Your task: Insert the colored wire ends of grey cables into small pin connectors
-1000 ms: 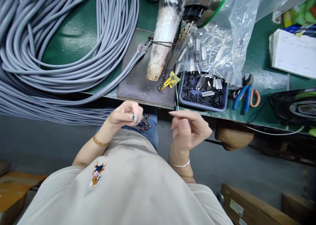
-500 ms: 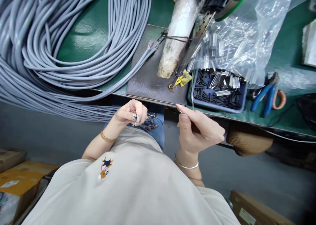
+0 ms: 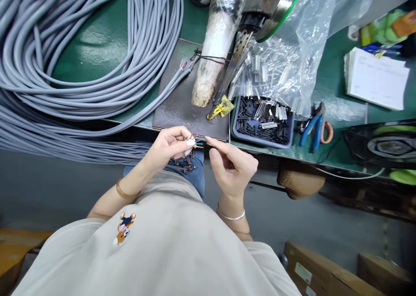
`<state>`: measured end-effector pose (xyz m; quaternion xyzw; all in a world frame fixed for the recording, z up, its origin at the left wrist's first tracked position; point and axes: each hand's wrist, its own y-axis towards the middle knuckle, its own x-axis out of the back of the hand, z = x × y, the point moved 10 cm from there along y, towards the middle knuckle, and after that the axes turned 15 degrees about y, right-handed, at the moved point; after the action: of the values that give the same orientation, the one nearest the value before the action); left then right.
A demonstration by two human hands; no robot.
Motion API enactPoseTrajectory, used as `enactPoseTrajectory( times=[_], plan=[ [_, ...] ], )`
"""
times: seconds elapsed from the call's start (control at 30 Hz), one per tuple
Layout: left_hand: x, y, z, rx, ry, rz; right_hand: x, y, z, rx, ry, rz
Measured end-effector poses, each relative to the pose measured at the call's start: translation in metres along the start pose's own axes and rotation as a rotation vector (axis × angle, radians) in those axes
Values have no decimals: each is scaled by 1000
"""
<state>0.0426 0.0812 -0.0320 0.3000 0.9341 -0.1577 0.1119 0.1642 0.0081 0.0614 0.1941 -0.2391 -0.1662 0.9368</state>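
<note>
Near the bench edge, my left hand (image 3: 170, 148) is closed around the end of a grey cable, mostly hidden by the fingers. Thin coloured wires (image 3: 198, 144), blue, green and orange among them, stick out of its pinch to the right. My right hand (image 3: 232, 164) faces them, index finger stretched out almost to the wire tips. Its thumb is apart from the index, and the other fingers are curled. Anything tiny at that fingertip is too small to make out. Below the left hand, several small connectors (image 3: 186, 164) lie over the blue-jeaned lap.
Bundled grey cables (image 3: 81, 86) cover the left bench. A blue tray (image 3: 260, 142) holds black sleeves and metal connectors. Tweezers (image 3: 216, 111) with yellow tips, a plastic bag (image 3: 292, 66), a solder spool (image 3: 282, 12), pliers (image 3: 313, 131) and a paper stack (image 3: 377, 77) lie around.
My right hand has moved left to the wires, and its thumb and index have parted. My left hand has turned, so the coloured wires now point right. The view has shifted right.
</note>
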Motion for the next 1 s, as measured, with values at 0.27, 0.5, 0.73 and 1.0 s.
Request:
enactPoseTrajectory(
  times=[0.27, 0.5, 0.73, 1.0],
  plan=[
    [-1, -2, 0, -23, 89, -1, -6, 0, -12, -68, 131, 39],
    [-8, -6, 2, -8, 163, 71, -13, 0, -32, -286, 348, 80],
    [-7, -7, -8, -66, 246, 19, -4, 1, -14, -122, 150, 55],
    [1, -13, -24, -164, 272, -100, 12, -2, 5, 81, 57, -24]
  ],
)
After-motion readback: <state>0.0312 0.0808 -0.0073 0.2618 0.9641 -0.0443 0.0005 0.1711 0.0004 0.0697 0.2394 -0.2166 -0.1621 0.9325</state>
